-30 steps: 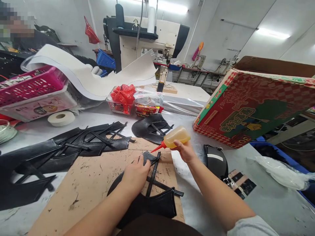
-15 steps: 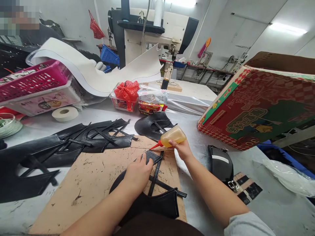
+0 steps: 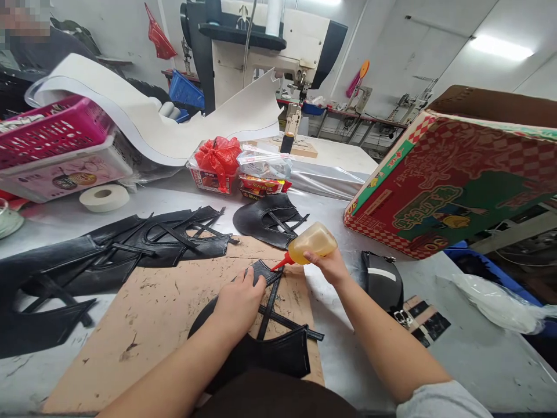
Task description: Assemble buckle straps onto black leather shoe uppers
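Observation:
A black strapped leather piece [image 3: 282,351] lies on a worn tan board [image 3: 152,307]. My left hand [image 3: 239,302] rests on its upper end, fingers spread and pressing it flat. My right hand [image 3: 328,264] is closed round a squeeze bottle [image 3: 314,242] of yellowish liquid. The bottle is tilted, and its red nozzle points down left at the leather edge, just right of my left fingertips. Another black piece [image 3: 265,220] lies beyond the board, and several more overlap at the left [image 3: 117,249].
A red and green carton [image 3: 452,191] stands at the right. Behind are a sewing machine [image 3: 270,46], a tape roll [image 3: 104,198], a pink basket [image 3: 56,130] and a red bag [image 3: 219,159]. A black rounded piece [image 3: 383,281] lies right of my right hand.
The bottle in my right hand has moved a little right along the leather's upper edge. My left hand stays on the leather. The whole view has shifted slightly.

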A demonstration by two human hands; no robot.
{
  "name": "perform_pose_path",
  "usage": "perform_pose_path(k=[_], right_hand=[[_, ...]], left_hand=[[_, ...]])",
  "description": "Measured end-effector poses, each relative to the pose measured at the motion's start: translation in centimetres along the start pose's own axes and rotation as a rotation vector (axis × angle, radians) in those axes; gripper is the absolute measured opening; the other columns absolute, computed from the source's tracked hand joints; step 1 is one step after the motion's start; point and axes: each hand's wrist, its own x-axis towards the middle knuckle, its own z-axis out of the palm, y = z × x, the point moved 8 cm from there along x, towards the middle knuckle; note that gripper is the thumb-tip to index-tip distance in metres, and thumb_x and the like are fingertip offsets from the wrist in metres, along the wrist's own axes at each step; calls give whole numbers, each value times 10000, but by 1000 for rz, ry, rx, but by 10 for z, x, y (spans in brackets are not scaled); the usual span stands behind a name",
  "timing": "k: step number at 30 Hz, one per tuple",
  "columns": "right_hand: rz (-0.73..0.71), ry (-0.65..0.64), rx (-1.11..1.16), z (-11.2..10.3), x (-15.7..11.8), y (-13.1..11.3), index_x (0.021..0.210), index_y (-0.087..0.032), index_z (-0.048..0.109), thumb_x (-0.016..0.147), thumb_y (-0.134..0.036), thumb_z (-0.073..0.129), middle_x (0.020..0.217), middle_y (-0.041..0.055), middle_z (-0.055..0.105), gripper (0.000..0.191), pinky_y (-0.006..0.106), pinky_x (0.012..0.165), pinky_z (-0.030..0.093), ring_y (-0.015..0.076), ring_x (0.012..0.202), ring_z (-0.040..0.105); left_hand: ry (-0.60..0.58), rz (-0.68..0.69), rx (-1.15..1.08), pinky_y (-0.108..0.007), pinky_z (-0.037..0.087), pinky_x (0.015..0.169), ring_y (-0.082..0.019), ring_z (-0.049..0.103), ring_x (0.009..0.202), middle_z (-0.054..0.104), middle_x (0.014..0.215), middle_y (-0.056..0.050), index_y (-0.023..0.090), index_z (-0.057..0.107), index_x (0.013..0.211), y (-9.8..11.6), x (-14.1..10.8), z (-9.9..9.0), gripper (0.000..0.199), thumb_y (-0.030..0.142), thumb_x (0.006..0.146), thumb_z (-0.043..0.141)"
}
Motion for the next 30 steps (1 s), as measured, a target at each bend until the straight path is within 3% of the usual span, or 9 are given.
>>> perform_pose_path(k=[8,14,20,25,28,30], right_hand=[[-35,41,-46,-13,-8,-13,957,-233,551,423,-316,863,884,10,658,624,399,815,504,221,841,612],[-120,25,-129,-26,-11,-12,970,-214,569,469,-333,849,904,38,655,587,414,786,515,239,837,608],[-148,137,-155,-47,-24,-14,960,-217,596,406,-313,878,901,36,644,628,422,812,503,249,862,605],[-200,335,32,-83,-59,-21,972,-240,591,526,-383,825,864,20,663,524,371,683,538,219,791,626],[-217,478,274,-118,-90,-26,965,-274,610,613,-466,749,845,-11,683,424,290,548,540,174,695,639],[-215,565,379,-143,-113,-29,905,-283,633,616,-509,729,761,-43,678,380,250,486,529,123,556,602]], left_hand=[[-2,-10,-9,-451,533,802,-346,520,1161,520,1273,-231,133,607,1069,0,0,-2,249,119,874,451],[-13,-18,-30,-468,522,814,-357,490,1193,524,1271,-224,141,606,1066,-1,0,0,250,119,880,441],[-29,-37,-85,-478,485,860,-360,494,1187,523,1281,-222,128,616,1055,-3,2,-5,252,157,894,424],[-36,-40,-160,-369,457,931,-254,552,1135,575,1259,-113,174,559,1172,-23,-7,-27,327,240,854,522],[-26,-118,-196,-382,428,961,-268,527,1161,574,1256,-111,167,532,1213,-50,-29,-35,418,302,818,552],[-56,-234,-196,-402,426,956,-302,528,1149,584,1225,-136,138,532,1206,-71,-48,-29,521,331,732,628]])
